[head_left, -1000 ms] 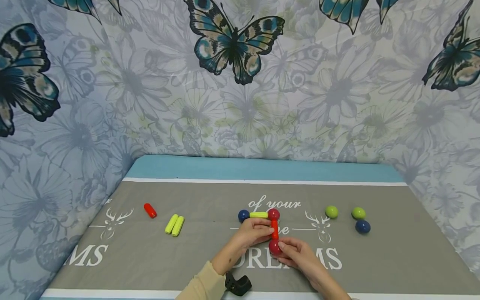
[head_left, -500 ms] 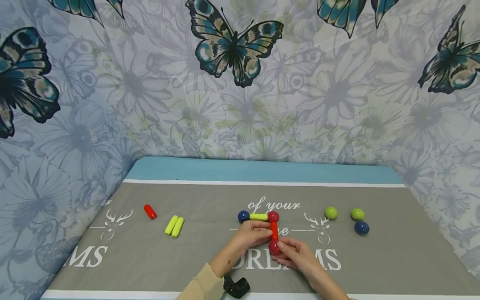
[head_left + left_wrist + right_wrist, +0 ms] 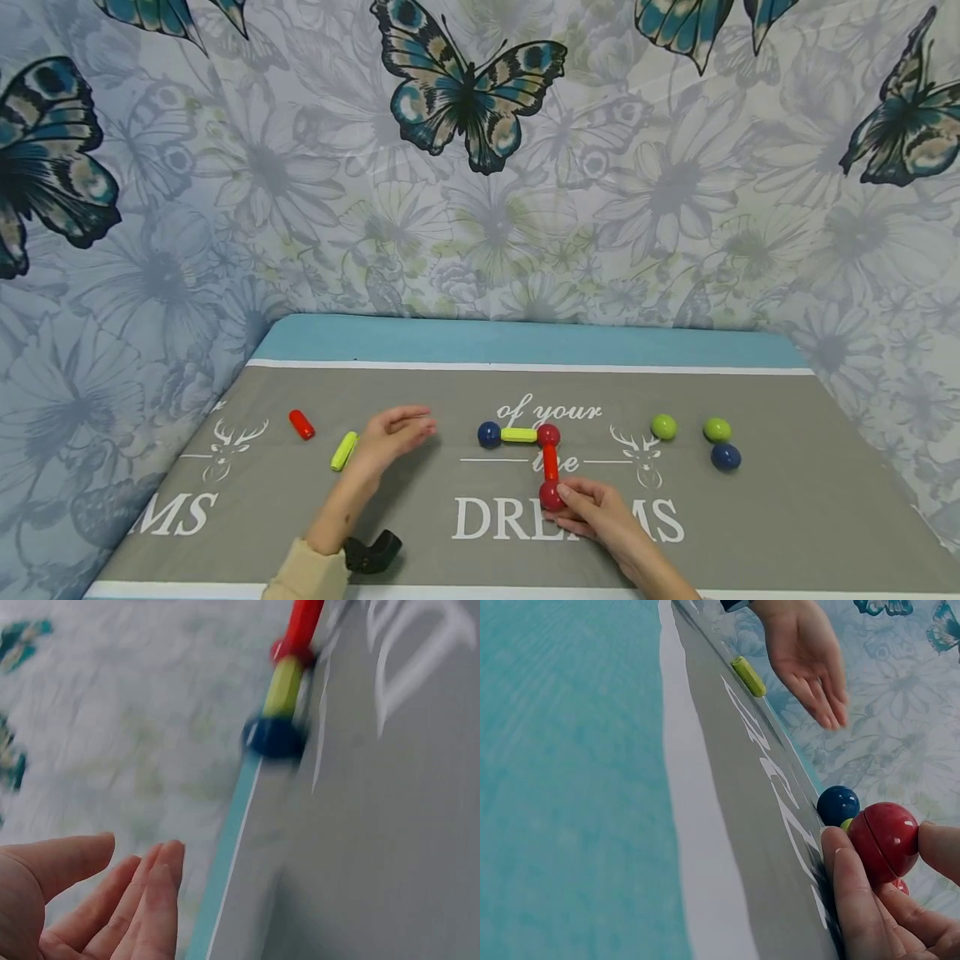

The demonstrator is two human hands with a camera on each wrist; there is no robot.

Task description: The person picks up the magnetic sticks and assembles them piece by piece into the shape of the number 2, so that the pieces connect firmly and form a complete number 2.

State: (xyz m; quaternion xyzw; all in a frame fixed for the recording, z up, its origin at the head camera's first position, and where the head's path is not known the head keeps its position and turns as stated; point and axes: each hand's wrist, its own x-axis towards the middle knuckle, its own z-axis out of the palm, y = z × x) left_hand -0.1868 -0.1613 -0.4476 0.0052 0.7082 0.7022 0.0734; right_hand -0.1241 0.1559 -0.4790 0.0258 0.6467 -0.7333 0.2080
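My right hand (image 3: pixel 596 512) pinches a red ball (image 3: pixel 885 841) between thumb and fingers. This ball ends a joined L shape: a red rod (image 3: pixel 551 461) runs up to a second red ball (image 3: pixel 549 435). From there a yellow-green rod (image 3: pixel 518 435) leads left to a blue ball (image 3: pixel 489 434). My left hand (image 3: pixel 392 440) hovers over the mat left of the shape, its fingers extended and nothing in them, as the left wrist view also shows. By that wrist lies a loose yellow-green rod (image 3: pixel 344 451); its twin is hidden behind the hand.
A loose red rod (image 3: pixel 302 424) lies farther left on the grey mat (image 3: pixel 420 517). Over at the right are two green balls, one (image 3: pixel 663 427) by the deer print and one (image 3: pixel 717 430) beside a blue ball (image 3: pixel 726 457). A butterfly-print cloth (image 3: pixel 480 233) rises behind the table.
My left hand has let go of the red rod and moved left, toward the yellow-green rods, covering one of them. My right hand stays at the red ball, and the shape keeps its place.
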